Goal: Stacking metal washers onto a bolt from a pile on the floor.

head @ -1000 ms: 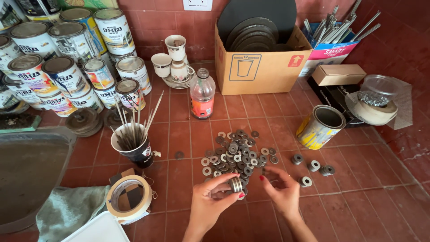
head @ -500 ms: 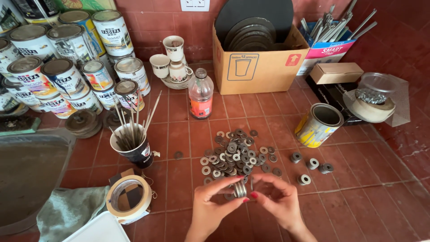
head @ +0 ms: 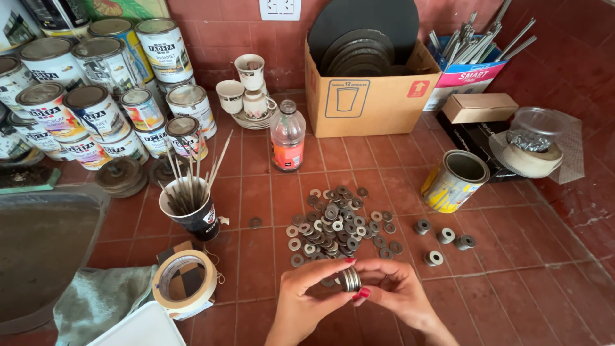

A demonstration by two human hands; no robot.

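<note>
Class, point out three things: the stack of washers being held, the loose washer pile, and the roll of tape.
stack of washers (head: 350, 279), head view, rim edges between both hands
washer pile (head: 336, 225), head view, pile's middle
roll of tape (head: 206, 288), head view, outer band

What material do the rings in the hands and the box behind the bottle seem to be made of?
Stack of rings: probably metal, grey with a dull shine on the edges, like the loose pile.
Box: brown cardboard, matte, with folded flaps.
</note>
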